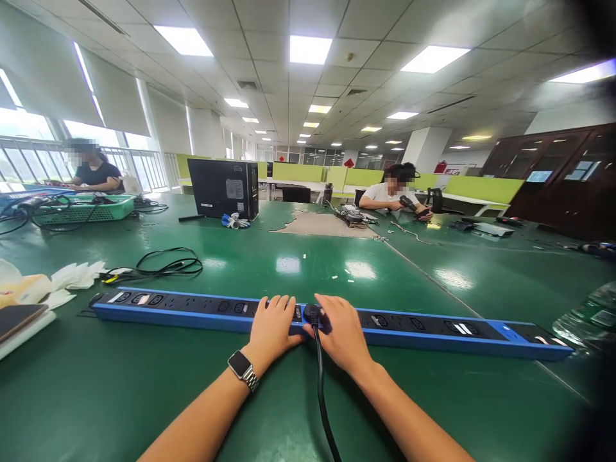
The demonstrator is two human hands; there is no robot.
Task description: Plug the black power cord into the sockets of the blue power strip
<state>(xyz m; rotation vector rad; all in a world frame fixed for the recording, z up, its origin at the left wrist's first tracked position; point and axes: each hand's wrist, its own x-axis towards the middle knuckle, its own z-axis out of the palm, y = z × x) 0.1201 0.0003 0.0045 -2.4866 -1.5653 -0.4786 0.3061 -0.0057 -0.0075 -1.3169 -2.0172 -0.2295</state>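
A long blue power strip (183, 309) with black sockets lies across the green table (144, 391) in front of me. My left hand (272, 327), with a watch on its wrist, rests flat on the strip, fingers stretched out over it. My right hand (341, 330) is just to its right, thumb and fingers closed around a black plug (312, 314) that sits in a socket at the strip's middle. The plug's black cable (321, 391) runs down toward me between my forearms.
A coiled black cable (163, 264) and white tissue (72, 277) lie at the left. Farther back stand a black computer case (224, 188) and a green basket (84, 209). Two people sit at the table, far left and centre right. A plastic bag (590, 317) lies at the right edge.
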